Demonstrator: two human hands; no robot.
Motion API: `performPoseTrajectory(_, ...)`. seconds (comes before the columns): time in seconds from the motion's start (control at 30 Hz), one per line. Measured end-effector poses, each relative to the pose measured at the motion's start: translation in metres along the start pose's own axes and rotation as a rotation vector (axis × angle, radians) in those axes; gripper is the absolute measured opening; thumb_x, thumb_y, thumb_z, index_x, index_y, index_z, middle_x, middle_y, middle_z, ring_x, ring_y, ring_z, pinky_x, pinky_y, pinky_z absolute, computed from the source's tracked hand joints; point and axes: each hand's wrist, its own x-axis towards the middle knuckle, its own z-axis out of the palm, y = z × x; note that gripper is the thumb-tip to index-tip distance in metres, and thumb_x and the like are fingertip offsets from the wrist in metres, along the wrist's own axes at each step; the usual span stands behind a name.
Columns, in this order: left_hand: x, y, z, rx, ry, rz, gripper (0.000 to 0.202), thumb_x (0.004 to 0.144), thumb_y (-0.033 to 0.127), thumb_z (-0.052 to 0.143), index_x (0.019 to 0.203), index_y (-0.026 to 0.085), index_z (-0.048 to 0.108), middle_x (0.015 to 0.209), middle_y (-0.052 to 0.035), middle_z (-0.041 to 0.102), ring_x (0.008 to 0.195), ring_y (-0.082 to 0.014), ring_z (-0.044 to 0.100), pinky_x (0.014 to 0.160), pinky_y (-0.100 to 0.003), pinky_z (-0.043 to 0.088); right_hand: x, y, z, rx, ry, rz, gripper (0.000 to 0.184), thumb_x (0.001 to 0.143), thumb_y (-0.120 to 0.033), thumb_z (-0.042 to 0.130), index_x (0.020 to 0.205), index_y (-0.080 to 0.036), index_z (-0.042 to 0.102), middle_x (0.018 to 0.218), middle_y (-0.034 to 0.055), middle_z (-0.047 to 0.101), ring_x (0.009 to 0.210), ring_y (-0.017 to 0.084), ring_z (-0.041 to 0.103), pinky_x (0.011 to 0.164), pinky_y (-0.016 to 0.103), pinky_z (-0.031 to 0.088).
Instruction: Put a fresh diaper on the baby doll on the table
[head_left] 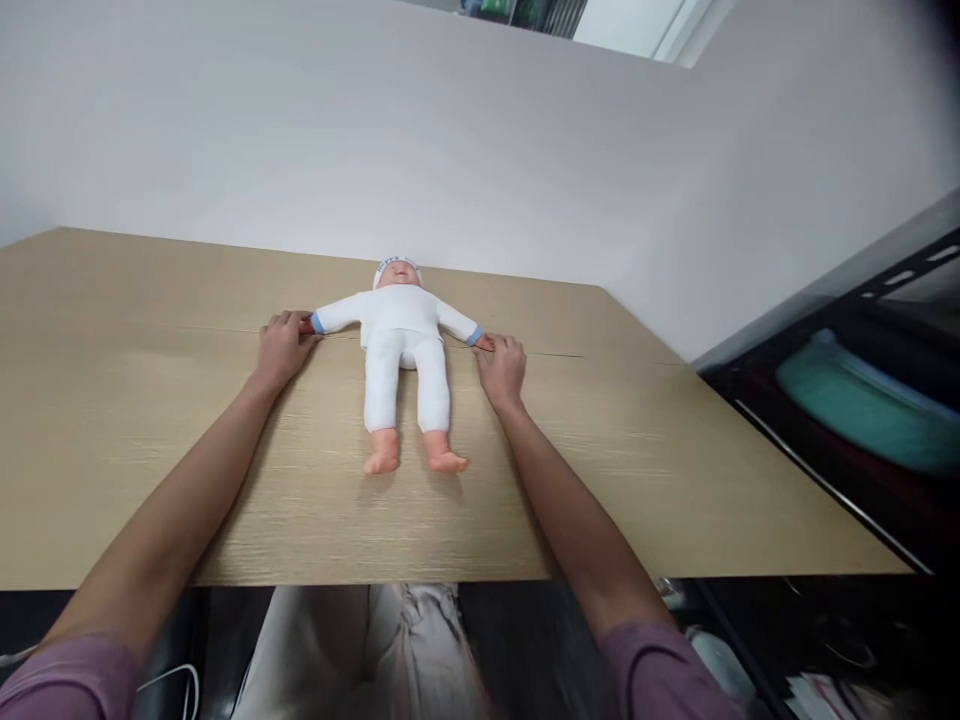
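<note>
A baby doll (403, 310) lies on its back on the wooden table, head toward the wall and bare feet toward me. It wears a white top and trousers with blue cuffs and a white cap (383, 268) with dark lettering. Both its arms are stretched out sideways. My left hand (283, 345) is closed around the doll's hand at the left cuff. On the other side, my right hand (502, 370) pinches the doll's other hand beside its cuff. My fingers partly hide both doll hands.
The light wooden tabletop (187, 430) reaches back to a pale wall (322, 130). At right stands a black rack (825, 440) holding a green item (870, 400). Cables and papers (817, 695) lie below the table's front edge.
</note>
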Motion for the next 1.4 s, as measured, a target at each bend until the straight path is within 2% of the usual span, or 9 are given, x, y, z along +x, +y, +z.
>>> performPoseTrajectory(0.3,0.008,-0.005,0.008,0.044,0.055,-0.039,0.035,0.099,0.041,0.068,0.129,0.022,0.07,0.133,-0.02,0.074,0.125,-0.0429,0.061,0.102,-0.055,0.049,0.017,0.006,0.011,0.013,0.03,0.02,0.023,0.102,-0.018,0.066,0.123,-0.018,0.073,0.132,0.0198,0.073,0.126,0.037,0.059,0.113,0.05,0.049)
performPoseTrajectory(0.63,0.008,-0.005,0.008,0.035,0.054,-0.04,0.036,0.098,0.042,0.068,0.128,0.022,0.071,0.132,-0.0195,0.073,0.125,-0.0416,0.061,0.104,-0.055,0.049,0.013,0.004,0.012,-0.027,0.016,0.035,0.029,0.1,-0.025,0.076,0.127,-0.019,0.067,0.134,0.0187,0.067,0.127,0.035,0.057,0.114,0.048,0.049)
performPoseTrajectory(0.9,0.004,0.0,0.003,-0.025,0.047,-0.062,0.033,0.099,0.037,0.068,0.127,0.021,0.07,0.134,-0.0214,0.07,0.131,-0.0437,0.06,0.105,-0.057,0.049,0.014,0.0,0.011,-0.033,0.027,0.039,0.028,0.101,-0.026,0.073,0.127,-0.02,0.066,0.133,0.0183,0.067,0.124,0.035,0.058,0.112,0.048,0.052)
performPoseTrajectory(1.0,-0.004,0.004,-0.002,-0.023,0.088,-0.079,0.032,0.097,0.036,0.066,0.126,0.021,0.069,0.139,-0.0219,0.069,0.132,-0.0439,0.058,0.107,-0.058,0.047,0.01,-0.001,0.006,-0.009,0.021,0.058,0.035,0.098,-0.02,0.069,0.133,-0.018,0.064,0.137,0.0201,0.066,0.127,0.036,0.058,0.115,0.049,0.05)
performPoseTrajectory(1.1,-0.017,0.017,-0.012,-0.047,0.196,-0.129,0.028,0.096,0.042,0.068,0.116,0.022,0.068,0.135,-0.0196,0.071,0.13,-0.0414,0.058,0.109,-0.057,0.048,0.001,-0.004,0.0,0.005,0.081,0.117,0.045,0.092,-0.018,0.068,0.137,-0.018,0.062,0.143,0.0226,0.064,0.132,0.039,0.057,0.118,0.055,0.048)
performPoseTrajectory(1.2,-0.045,0.051,-0.036,-0.279,0.246,-0.288,0.029,0.096,0.052,0.072,0.102,0.025,0.067,0.115,-0.0132,0.076,0.106,-0.0339,0.065,0.096,-0.052,0.055,-0.02,-0.023,-0.015,0.042,0.125,0.14,0.048,0.09,-0.022,0.071,0.137,-0.019,0.062,0.145,0.0234,0.065,0.137,0.041,0.056,0.121,0.061,0.046)
performPoseTrajectory(1.27,-0.084,0.087,-0.063,-0.557,0.202,-0.411,0.036,0.094,0.061,0.076,0.097,0.026,0.069,0.099,-0.0085,0.076,0.087,-0.0286,0.065,0.081,-0.047,0.057,-0.049,-0.049,-0.041,0.152,0.072,0.128,0.044,0.094,-0.028,0.071,0.136,-0.02,0.063,0.143,0.0227,0.068,0.135,0.04,0.06,0.119,0.062,0.05)
performPoseTrajectory(1.33,-0.145,0.125,-0.095,-0.782,0.153,-0.439,0.037,0.086,0.064,0.085,0.087,0.029,0.072,0.091,-0.006,0.075,0.088,-0.0299,0.068,0.08,-0.048,0.058,-0.095,-0.08,-0.085,0.388,-0.045,0.108,0.037,0.101,-0.037,0.069,0.136,-0.025,0.064,0.137,0.0188,0.072,0.125,0.036,0.068,0.107,0.056,0.061)
performPoseTrajectory(1.4,-0.224,0.158,-0.12,-0.953,-0.042,-0.412,0.038,0.086,0.064,0.086,0.069,0.034,0.071,0.084,-0.0056,0.071,0.086,-0.0312,0.068,0.08,-0.051,0.058,-0.158,-0.108,-0.139,0.603,-0.216,0.075,0.029,0.106,-0.044,0.072,0.132,-0.033,0.07,0.125,0.0103,0.078,0.117,0.033,0.075,0.103,0.053,0.065)
